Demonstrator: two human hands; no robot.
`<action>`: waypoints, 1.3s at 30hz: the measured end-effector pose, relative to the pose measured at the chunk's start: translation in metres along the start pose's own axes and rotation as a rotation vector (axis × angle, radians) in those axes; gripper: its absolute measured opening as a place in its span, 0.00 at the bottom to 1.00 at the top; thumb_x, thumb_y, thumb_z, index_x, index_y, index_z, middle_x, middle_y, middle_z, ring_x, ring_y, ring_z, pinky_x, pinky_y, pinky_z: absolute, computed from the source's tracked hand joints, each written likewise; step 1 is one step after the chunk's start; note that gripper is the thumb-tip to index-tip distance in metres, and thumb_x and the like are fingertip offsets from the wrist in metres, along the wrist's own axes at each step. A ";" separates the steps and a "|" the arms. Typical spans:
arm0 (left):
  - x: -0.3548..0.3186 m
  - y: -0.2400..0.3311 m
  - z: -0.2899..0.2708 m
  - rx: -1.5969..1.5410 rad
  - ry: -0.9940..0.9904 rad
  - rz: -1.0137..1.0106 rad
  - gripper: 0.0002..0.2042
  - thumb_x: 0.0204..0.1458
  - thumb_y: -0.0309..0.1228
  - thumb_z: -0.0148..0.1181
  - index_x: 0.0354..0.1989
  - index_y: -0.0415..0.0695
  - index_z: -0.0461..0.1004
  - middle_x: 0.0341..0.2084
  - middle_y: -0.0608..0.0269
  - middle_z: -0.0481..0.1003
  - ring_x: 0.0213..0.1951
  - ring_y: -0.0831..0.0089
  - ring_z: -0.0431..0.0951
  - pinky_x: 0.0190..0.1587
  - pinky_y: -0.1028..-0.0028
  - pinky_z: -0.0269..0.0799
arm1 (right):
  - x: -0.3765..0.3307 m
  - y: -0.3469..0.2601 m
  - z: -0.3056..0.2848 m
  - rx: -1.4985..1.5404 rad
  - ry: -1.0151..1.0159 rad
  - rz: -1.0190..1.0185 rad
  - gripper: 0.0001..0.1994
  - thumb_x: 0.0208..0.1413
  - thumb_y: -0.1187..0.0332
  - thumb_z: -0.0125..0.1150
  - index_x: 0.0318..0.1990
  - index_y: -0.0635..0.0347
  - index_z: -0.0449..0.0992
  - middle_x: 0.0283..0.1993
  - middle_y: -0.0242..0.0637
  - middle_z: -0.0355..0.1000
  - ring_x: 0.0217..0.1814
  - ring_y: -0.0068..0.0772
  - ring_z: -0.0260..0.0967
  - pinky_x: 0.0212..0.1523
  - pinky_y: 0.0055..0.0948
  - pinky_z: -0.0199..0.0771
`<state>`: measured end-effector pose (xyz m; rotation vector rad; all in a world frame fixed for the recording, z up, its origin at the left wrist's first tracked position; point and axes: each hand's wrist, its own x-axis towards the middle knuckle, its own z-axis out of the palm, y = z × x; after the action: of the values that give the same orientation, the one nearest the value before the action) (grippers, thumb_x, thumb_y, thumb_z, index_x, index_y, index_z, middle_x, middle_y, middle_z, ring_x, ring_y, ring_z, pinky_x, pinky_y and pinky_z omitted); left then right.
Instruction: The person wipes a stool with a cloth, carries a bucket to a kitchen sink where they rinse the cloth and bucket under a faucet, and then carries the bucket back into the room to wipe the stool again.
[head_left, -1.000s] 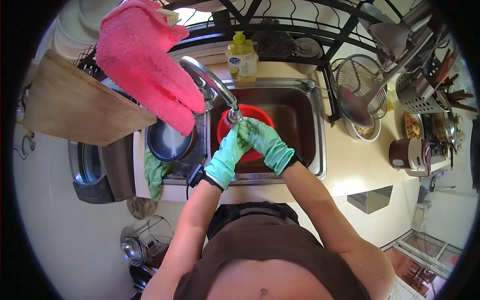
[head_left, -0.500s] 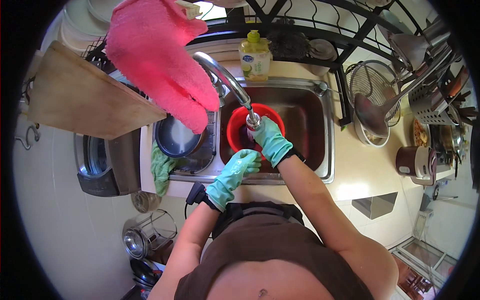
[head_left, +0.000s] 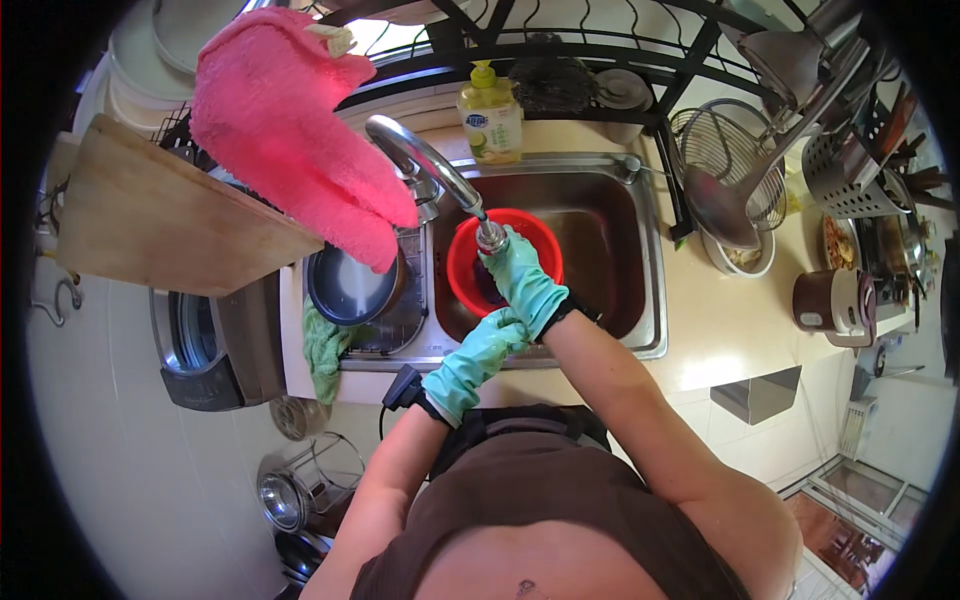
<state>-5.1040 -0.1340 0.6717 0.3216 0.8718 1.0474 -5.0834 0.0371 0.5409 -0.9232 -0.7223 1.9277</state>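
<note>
Both my hands wear mint-green rubber gloves. My right hand [head_left: 530, 284] is over a red basin [head_left: 550, 250] in the sink, its fingers closed around the nozzle [head_left: 491, 237] of the curved chrome faucet [head_left: 430, 158]. Just below it, my left hand [head_left: 476, 357] has its fingers bent together against the right glove near the wrist. Whether they pinch the glove or hold something small is hidden. Inside the basin lies something dark purple [head_left: 488, 290], mostly covered by my right hand and the nozzle.
A pink towel [head_left: 290, 130] hangs at the upper left, close to the faucet. Left of the basin stands a dark pot [head_left: 352, 285] of cloudy liquid beside a green cloth [head_left: 325, 345]. A soap bottle [head_left: 492, 120] stands behind the sink; a ladle [head_left: 722, 205] hangs at right.
My left hand has moved up and right, until its fingers touch the right glove. My right hand stays at the nozzle. The whole view has shifted slightly.
</note>
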 end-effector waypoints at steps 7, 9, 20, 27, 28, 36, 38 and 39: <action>-0.037 -0.015 -0.006 0.332 0.098 0.155 0.15 0.54 0.26 0.62 0.50 0.37 0.72 0.43 0.63 0.77 0.44 0.76 0.76 0.48 0.73 0.73 | -0.089 -0.056 0.092 0.060 0.151 0.249 0.10 0.66 0.61 0.50 0.44 0.57 0.71 0.36 0.36 0.75 0.35 0.32 0.75 0.31 0.33 0.79; -0.033 -0.043 0.003 0.349 0.122 0.297 0.13 0.53 0.30 0.63 0.44 0.38 0.74 0.36 0.64 0.78 0.35 0.72 0.75 0.41 0.69 0.72 | -0.090 -0.060 0.085 -0.023 0.102 0.177 0.11 0.66 0.60 0.51 0.42 0.59 0.72 0.33 0.36 0.75 0.32 0.32 0.75 0.30 0.34 0.78; -0.060 0.019 0.040 0.826 0.370 0.226 0.19 0.52 0.43 0.66 0.35 0.35 0.77 0.22 0.58 0.76 0.27 0.73 0.74 0.33 0.71 0.70 | -0.108 -0.078 0.062 -1.249 0.045 -0.438 0.07 0.57 0.63 0.58 0.39 0.52 0.79 0.38 0.48 0.76 0.42 0.55 0.74 0.41 0.51 0.74; -0.042 0.036 0.067 1.326 0.482 0.388 0.15 0.54 0.38 0.64 0.25 0.37 0.76 0.20 0.51 0.74 0.24 0.56 0.73 0.31 0.63 0.69 | -0.109 -0.067 0.056 -1.413 0.030 -0.591 0.12 0.59 0.57 0.53 0.32 0.52 0.79 0.32 0.44 0.76 0.33 0.51 0.76 0.33 0.53 0.75; -0.040 0.028 0.061 1.367 0.478 0.526 0.14 0.54 0.37 0.64 0.25 0.38 0.76 0.20 0.50 0.74 0.26 0.51 0.73 0.31 0.60 0.69 | -0.105 -0.070 0.057 -1.488 -0.037 -0.548 0.12 0.58 0.58 0.54 0.32 0.54 0.79 0.31 0.43 0.76 0.33 0.50 0.76 0.32 0.52 0.76; -0.049 0.017 0.062 1.338 0.047 0.835 0.04 0.51 0.21 0.60 0.33 0.39 0.71 0.26 0.51 0.70 0.30 0.49 0.71 0.34 0.58 0.68 | -0.112 -0.078 0.047 -1.683 -0.231 -0.668 0.10 0.54 0.62 0.58 0.32 0.59 0.78 0.31 0.47 0.76 0.35 0.49 0.76 0.32 0.50 0.76; -0.057 0.013 0.063 1.319 0.047 0.835 0.04 0.50 0.20 0.60 0.31 0.39 0.70 0.25 0.50 0.69 0.31 0.49 0.70 0.34 0.58 0.67 | -0.116 -0.076 0.047 -1.375 -0.354 -0.402 0.09 0.51 0.64 0.63 0.35 0.60 0.78 0.33 0.50 0.75 0.34 0.47 0.75 0.34 0.48 0.75; -0.053 0.010 0.064 1.328 0.029 0.866 0.04 0.50 0.21 0.60 0.31 0.39 0.70 0.25 0.51 0.69 0.30 0.49 0.70 0.34 0.58 0.67 | -0.111 -0.063 0.040 -1.309 -0.237 -0.375 0.12 0.47 0.66 0.69 0.37 0.61 0.78 0.34 0.51 0.75 0.36 0.47 0.75 0.38 0.44 0.75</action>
<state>-5.0733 -0.1638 0.7434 1.9270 1.4157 1.0812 -5.0481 -0.0360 0.6479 -1.1385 -2.2253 1.0758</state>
